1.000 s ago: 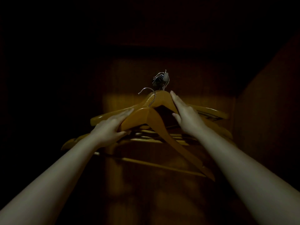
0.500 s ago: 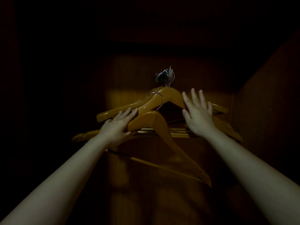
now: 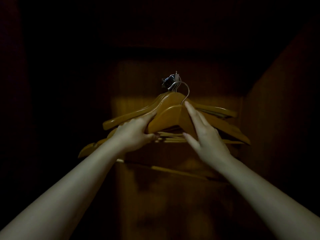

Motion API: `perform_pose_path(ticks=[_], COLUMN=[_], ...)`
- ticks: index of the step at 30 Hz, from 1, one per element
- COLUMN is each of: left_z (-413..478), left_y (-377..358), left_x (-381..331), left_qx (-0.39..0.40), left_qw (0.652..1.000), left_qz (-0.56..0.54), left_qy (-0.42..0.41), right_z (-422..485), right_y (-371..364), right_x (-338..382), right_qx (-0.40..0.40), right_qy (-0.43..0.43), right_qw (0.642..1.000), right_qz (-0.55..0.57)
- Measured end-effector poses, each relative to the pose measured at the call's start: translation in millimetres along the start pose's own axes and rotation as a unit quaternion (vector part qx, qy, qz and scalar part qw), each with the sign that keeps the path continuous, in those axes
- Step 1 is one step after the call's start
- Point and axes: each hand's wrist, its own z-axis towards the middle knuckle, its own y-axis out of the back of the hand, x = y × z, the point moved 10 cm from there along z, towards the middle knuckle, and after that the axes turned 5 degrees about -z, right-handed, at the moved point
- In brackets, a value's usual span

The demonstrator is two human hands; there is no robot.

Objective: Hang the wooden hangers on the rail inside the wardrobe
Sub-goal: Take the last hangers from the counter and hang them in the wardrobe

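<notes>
Several wooden hangers [image 3: 131, 116] hang close together from a metal rail [image 3: 168, 82], seen end-on in the dark wardrobe. The nearest wooden hanger [image 3: 173, 118] is level in front of them, its wire hook [image 3: 186, 90] up beside the other hooks at the rail. I cannot tell whether that hook sits over the rail. My left hand [image 3: 135, 134] grips its left shoulder, fingers on top and thumb underneath. My right hand [image 3: 207, 135] lies with straight fingers along its right shoulder.
The wardrobe's wooden back panel [image 3: 138, 78] is dimly lit behind the hangers. A side wall [image 3: 277, 118] stands close on the right. The left side and top are too dark to make out.
The nearest hanger has risen and levelled, its hook moving up and right to the rail. My right hand, lifted off half a second ago, is back on its right shoulder.
</notes>
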Motion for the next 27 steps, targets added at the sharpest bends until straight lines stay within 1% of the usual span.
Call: perform_pose_path(ticks=[3, 5, 7, 11, 15, 23, 27], left_z=[19, 32, 46, 75, 93, 94, 92], left_y=[13, 19, 21, 23, 19, 5, -3], left_x=[-16, -25, -29, -27, -16, -10, -6], left_qx=[-0.017, -0.017, -0.016, -0.018, -0.025, -0.021, -0.011], left_qw=[0.998, 0.997, 0.997, 0.999, 0.998, 0.996, 0.997], left_qz=[-0.051, -0.050, -0.042, -0.038, -0.057, -0.084, -0.063], left_qy=[-0.033, -0.056, -0.057, -0.022, 0.014, 0.024, 0.045], right_z=[19, 37, 54, 87, 108, 108, 104], right_y=[9, 14, 19, 21, 15, 8, -1], right_x=[-18, -29, -38, -53, -60, -63, -70], right_qx=[0.019, 0.034, 0.038, 0.049, 0.062, 0.051, 0.069], right_qy=[-0.025, -0.040, -0.045, -0.049, -0.040, 0.012, 0.016], right_qw=[0.999, 0.998, 0.997, 0.995, 0.996, 0.996, 0.996], right_qz=[-0.021, -0.026, -0.043, -0.066, -0.059, -0.066, -0.051])
